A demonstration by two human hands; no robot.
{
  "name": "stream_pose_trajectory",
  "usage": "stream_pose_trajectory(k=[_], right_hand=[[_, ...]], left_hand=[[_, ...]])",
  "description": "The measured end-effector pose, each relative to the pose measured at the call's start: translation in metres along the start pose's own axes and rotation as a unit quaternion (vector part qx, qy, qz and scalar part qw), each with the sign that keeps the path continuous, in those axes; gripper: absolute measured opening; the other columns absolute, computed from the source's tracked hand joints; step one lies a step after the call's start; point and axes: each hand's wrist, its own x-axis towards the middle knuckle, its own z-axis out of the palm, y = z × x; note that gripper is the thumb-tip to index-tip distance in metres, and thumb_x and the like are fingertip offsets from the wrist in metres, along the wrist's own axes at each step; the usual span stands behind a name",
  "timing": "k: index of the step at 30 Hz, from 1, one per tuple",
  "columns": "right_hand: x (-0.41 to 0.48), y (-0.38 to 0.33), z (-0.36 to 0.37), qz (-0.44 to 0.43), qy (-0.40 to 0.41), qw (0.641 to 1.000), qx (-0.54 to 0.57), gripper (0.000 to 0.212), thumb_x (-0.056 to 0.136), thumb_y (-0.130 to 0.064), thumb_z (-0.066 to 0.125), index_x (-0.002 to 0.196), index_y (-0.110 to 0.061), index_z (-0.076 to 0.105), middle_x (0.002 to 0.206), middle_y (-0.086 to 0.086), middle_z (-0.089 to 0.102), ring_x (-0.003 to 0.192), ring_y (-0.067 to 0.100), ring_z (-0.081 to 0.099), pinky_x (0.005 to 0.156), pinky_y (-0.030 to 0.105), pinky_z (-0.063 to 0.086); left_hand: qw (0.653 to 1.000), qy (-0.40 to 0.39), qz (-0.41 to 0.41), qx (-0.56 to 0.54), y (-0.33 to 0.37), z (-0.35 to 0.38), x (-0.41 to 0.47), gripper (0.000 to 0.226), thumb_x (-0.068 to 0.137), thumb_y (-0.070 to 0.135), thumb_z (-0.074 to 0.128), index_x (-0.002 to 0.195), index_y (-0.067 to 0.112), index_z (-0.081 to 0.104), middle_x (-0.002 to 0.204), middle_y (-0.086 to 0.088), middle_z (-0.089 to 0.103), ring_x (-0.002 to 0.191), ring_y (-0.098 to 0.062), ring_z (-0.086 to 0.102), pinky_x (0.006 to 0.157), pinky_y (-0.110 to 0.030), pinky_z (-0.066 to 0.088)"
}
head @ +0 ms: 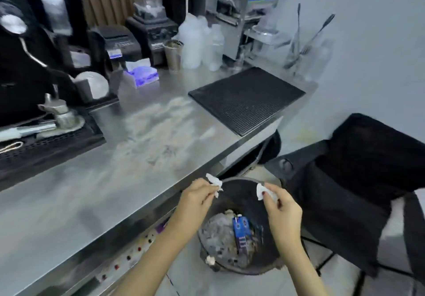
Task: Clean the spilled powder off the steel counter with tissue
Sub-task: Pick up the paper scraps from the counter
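Note:
Pale powder (pixel 161 130) lies smeared across the middle of the steel counter (pixel 69 203). Both my hands hover off the counter's front edge, above a dark waste bin (pixel 239 236) on the floor. My left hand (pixel 195 200) pinches a small crumpled white tissue piece (pixel 215 181) at its fingertips. My right hand (pixel 281 208) pinches another white tissue piece (pixel 261 191). The two pieces are apart, over the bin's far rim. The bin holds grey rubbish and a blue carton (pixel 240 229).
A black rubber mat (pixel 246 99) covers the counter's right end. A tissue box (pixel 141 75) stands behind the powder, with a steel cup (pixel 173 54), plastic bottles and machines at the back. A black drip tray (pixel 46 144) lies left. A black chair (pixel 358 180) stands right.

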Motion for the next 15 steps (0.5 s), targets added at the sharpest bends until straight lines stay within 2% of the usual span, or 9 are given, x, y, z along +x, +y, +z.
stream_pose_trajectory(k=[2, 3, 6, 9, 12, 15], right_hand=[[0.003, 0.023, -0.011, 0.02, 0.016, 0.999, -0.024, 0.021, 0.088, -0.007, 0.056, 0.107, -0.009, 0.066, 0.099, 0.0, 0.066, 0.095, 0.015, 0.059, 0.085, 0.026, 0.048], [0.004, 0.031, -0.01, 0.025, 0.017, 0.999, -0.037, 0.022, 0.088, -0.007, 0.056, 0.108, -0.009, 0.065, 0.103, 0.002, 0.067, 0.097, 0.014, 0.059, 0.086, 0.028, 0.047], [0.013, 0.059, -0.002, 0.029, -0.011, 0.995, -0.094, 0.026, 0.089, -0.007, 0.055, 0.113, -0.008, 0.062, 0.113, 0.005, 0.065, 0.1, 0.014, 0.056, 0.087, 0.022, 0.04], [0.026, 0.085, 0.012, 0.076, -0.137, 0.973, -0.167, 0.039, 0.091, -0.011, 0.052, 0.13, -0.011, 0.049, 0.133, 0.006, 0.053, 0.121, 0.019, 0.049, 0.101, 0.028, 0.039], [0.032, 0.101, 0.017, 0.076, -0.23, 0.947, -0.21, 0.05, 0.09, -0.011, 0.054, 0.138, -0.012, 0.038, 0.144, 0.006, 0.041, 0.132, 0.019, 0.038, 0.11, 0.028, 0.031], [0.033, 0.102, 0.014, 0.063, -0.226, 0.944, -0.233, 0.05, 0.091, -0.014, 0.053, 0.138, -0.014, 0.038, 0.144, 0.006, 0.041, 0.133, 0.019, 0.037, 0.11, 0.03, 0.031]], left_hand=[[0.999, -0.037, -0.005, 0.001, -0.005, 0.03, 0.003, 0.019, 0.078, -0.007, 0.062, 0.094, 0.0, 0.07, 0.083, 0.005, 0.057, 0.08, 0.011, 0.054, 0.075, 0.001, 0.037], [0.998, -0.054, -0.014, 0.003, -0.01, 0.041, 0.004, 0.019, 0.079, -0.007, 0.062, 0.094, 0.0, 0.07, 0.082, 0.007, 0.056, 0.081, 0.013, 0.054, 0.075, 0.001, 0.038], [0.993, -0.114, -0.029, 0.015, -0.025, 0.071, 0.011, 0.018, 0.081, -0.007, 0.061, 0.095, 0.0, 0.07, 0.081, 0.009, 0.055, 0.075, 0.006, 0.053, 0.077, -0.007, 0.039], [0.975, -0.214, -0.039, 0.054, -0.04, 0.09, 0.022, 0.017, 0.081, -0.005, 0.061, 0.092, 0.001, 0.071, 0.097, -0.01, 0.064, 0.094, -0.016, 0.056, 0.09, -0.023, 0.041], [0.961, -0.263, -0.054, 0.061, -0.049, 0.099, 0.029, 0.016, 0.077, -0.01, 0.062, 0.086, -0.002, 0.072, 0.101, -0.016, 0.066, 0.095, -0.023, 0.062, 0.091, -0.016, 0.042], [0.966, -0.24, -0.077, 0.051, -0.054, 0.098, 0.033, 0.017, 0.077, -0.013, 0.059, 0.083, -0.003, 0.072, 0.102, -0.016, 0.066, 0.093, -0.017, 0.06, 0.083, 0.001, 0.036]])
